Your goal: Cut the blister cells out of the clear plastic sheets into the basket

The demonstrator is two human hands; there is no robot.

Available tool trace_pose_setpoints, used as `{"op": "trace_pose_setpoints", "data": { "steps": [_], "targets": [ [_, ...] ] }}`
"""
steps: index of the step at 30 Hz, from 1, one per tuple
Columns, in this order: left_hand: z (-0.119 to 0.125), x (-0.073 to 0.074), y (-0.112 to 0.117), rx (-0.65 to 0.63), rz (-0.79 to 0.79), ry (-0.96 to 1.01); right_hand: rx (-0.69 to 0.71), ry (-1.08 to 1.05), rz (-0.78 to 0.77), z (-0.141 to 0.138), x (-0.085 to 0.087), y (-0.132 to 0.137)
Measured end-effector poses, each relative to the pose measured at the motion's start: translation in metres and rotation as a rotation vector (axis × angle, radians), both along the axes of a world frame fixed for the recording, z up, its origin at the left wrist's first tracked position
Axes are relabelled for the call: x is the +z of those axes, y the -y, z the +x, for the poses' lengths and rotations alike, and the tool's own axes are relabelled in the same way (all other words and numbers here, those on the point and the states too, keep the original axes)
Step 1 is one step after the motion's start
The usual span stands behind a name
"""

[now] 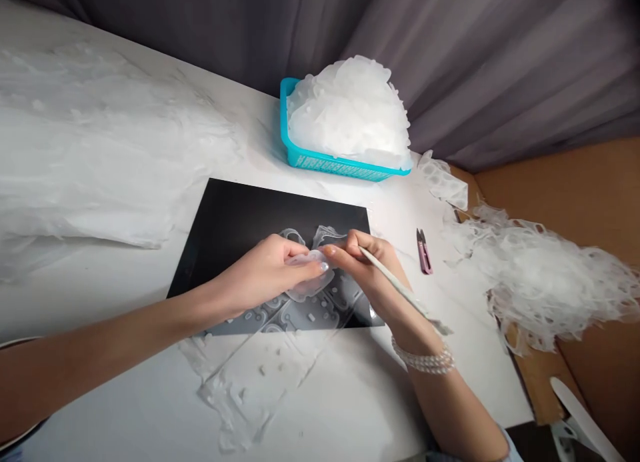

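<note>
Over a black board [235, 229] on a white table [125, 302], the left hand [263, 272] and right hand [365, 265] meet close together at a small clear piece [305, 279] of soft, translucent plastic. The left hand is narrowly closed, its fingertips [323, 267] pinching the piece from one side. The right hand grips a slim white stylus [395, 287] like a pen, its tip by the fingers, while its fingertips [329, 251] press on the piece's upper edge. Whether the tip touches the piece is hidden. A pearl bracelet [423, 359] circles the right wrist.

Below the hands, a clear sheet [250, 389] with raised shapes lies across the board's near edge and onto the table. Pink snips [424, 252] lie on the table just right of the board. Beyond the board, a blue basket [330, 163] is heaped with white plastic scraps [350, 112]. A loose tangle of perforated plastic [540, 282] spills over the table's right edge onto cardboard [590, 189]. A wide translucent sheet [100, 149] covers the table's left side, and a grey curtain [225, 35] hangs behind.
</note>
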State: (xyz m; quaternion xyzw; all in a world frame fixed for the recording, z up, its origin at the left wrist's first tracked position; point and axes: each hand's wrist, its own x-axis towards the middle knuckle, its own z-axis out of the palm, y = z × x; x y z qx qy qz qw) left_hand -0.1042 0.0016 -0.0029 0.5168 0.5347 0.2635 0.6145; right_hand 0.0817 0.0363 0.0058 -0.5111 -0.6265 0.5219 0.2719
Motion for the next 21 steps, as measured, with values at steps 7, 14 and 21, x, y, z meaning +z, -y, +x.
{"op": "trace_pose_setpoints", "data": {
  "steps": [7,14,21],
  "targets": [
    [0.003,0.005,0.003,0.013,0.010,0.001,-0.081,-0.175,-0.012,-0.006,-0.001,0.007],
    [0.006,0.000,0.005,0.172,-0.025,0.134,-0.213,-0.121,0.203,-0.002,-0.012,0.007],
    [0.009,-0.010,0.002,0.372,-0.105,0.401,-0.296,-0.148,0.202,0.014,-0.026,-0.010]
  ]
}}
